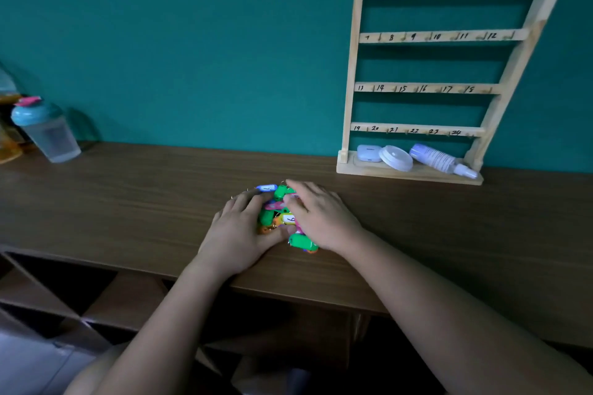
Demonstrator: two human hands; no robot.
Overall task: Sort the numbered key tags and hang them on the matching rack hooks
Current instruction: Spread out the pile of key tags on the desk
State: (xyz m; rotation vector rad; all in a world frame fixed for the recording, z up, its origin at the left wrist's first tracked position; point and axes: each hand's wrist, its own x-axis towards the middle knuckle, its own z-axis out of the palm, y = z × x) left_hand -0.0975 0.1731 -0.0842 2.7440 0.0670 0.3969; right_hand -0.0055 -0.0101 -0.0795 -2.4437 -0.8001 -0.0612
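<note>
A heap of coloured key tags (282, 216) in green, blue, pink and yellow lies on the brown table (128, 202). My left hand (237, 234) rests against the heap's left side, fingers straight. My right hand (321, 218) lies over its right side, fingers spread on the tags. One yellow tag (288, 219) shows a handwritten number. A wooden rack (430, 86) with four rows of hooks numbered 1 to 24 stands at the back right against the teal wall; no tags hang on it.
A plastic bottle with a teal lid (45, 131) stands at the far left. On the rack's base sit a small white case (369, 152), a round white lid (396, 158) and a lying spray bottle (442, 160). Open shelves lie below the table's front edge.
</note>
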